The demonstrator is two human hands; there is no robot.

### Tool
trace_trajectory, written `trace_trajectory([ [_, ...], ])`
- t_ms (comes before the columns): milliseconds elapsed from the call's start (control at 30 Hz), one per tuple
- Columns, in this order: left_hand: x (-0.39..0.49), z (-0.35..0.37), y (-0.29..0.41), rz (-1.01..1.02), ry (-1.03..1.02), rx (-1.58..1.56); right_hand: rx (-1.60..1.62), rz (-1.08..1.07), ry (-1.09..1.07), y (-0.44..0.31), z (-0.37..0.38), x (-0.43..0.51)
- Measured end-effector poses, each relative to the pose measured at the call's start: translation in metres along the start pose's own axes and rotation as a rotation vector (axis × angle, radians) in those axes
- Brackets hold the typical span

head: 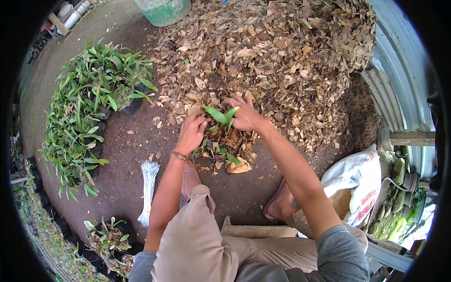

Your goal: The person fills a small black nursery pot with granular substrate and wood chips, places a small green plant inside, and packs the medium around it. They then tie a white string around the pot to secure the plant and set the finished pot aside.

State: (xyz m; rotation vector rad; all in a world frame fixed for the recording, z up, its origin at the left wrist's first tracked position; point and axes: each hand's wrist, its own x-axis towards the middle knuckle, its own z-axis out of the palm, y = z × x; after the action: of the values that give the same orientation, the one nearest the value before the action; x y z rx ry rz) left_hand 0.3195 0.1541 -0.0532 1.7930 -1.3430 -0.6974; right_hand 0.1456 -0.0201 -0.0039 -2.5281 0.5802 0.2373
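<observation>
A small green leafy plant (222, 116) stands between my two hands, at the near edge of a heap of wood chips (260, 67). My left hand (193, 131) is beside its base, fingers curled; their tips reach a dark edge, perhaps a pot or bag rim. On the other side, my right hand (243, 113) rests against the chips with fingers apart and partly covers a leaf. Whether either hand grips anything is hidden. Below the plant lie brown scraps and a loose green leaf (233, 159), next to a pale dry piece (240, 166).
Many leafy plants in dark bags (81, 116) stand at left. A bundle of white ties (148, 192) lies on the soil. More potted plants (109, 236) sit lower left. A green bucket (164, 12) is at the top, a white sack (366, 176) at right, beside corrugated metal sheets (384, 95).
</observation>
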Motion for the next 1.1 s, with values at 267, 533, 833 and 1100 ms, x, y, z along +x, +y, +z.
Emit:
trace_trajectory([
  [267,-0.046,-0.003,0.011,-0.194,0.035,0.101,-0.018,0.34,-0.013,-0.026,-0.004,-0.042],
  [533,-0.071,-0.009,0.041,-0.308,-0.011,0.13,0.0,0.456,0.089,-0.06,-0.006,-0.069],
  [833,-0.085,-0.01,0.053,-0.342,-0.035,0.16,0.232,0.514,-0.086,-0.046,-0.008,-0.083],
  [1100,-0.083,-0.022,0.014,-0.318,0.224,-0.524,0.512,0.899,0.482,0.056,0.023,-0.09],
])
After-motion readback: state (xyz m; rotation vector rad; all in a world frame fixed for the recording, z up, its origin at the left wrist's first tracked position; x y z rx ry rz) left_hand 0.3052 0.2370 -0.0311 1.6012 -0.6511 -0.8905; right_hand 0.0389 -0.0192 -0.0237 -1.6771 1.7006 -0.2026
